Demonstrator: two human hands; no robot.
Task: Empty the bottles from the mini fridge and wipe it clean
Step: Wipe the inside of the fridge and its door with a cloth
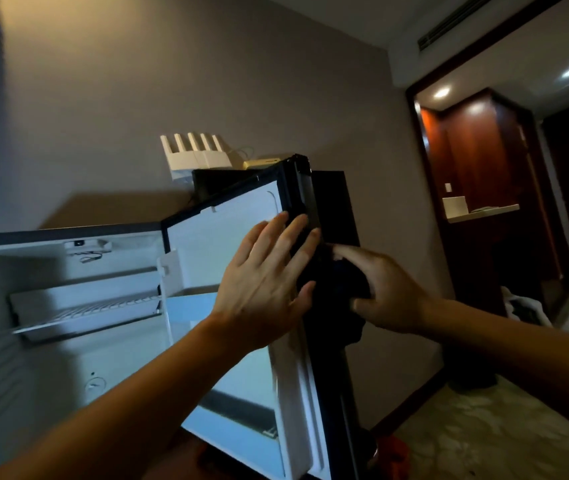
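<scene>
while the fridge [68,306] stands open, the left hand [262,285] lies flat on the door [227,220], fingers [293,237] straight and slightly spread, tips over the door's edge. just right of those fingertips, the right hand [387,289] grips a dark cloth [342,282], fingers curled round it, pressing it to the door's outer face. left of both hands, a wire shelf [86,313] sits inside the fridge.

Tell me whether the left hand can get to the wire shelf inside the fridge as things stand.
Probably yes. The left hand lies flat on the open door and holds nothing, and the fridge stands open with nothing visible in front of the wire shelf.
</scene>
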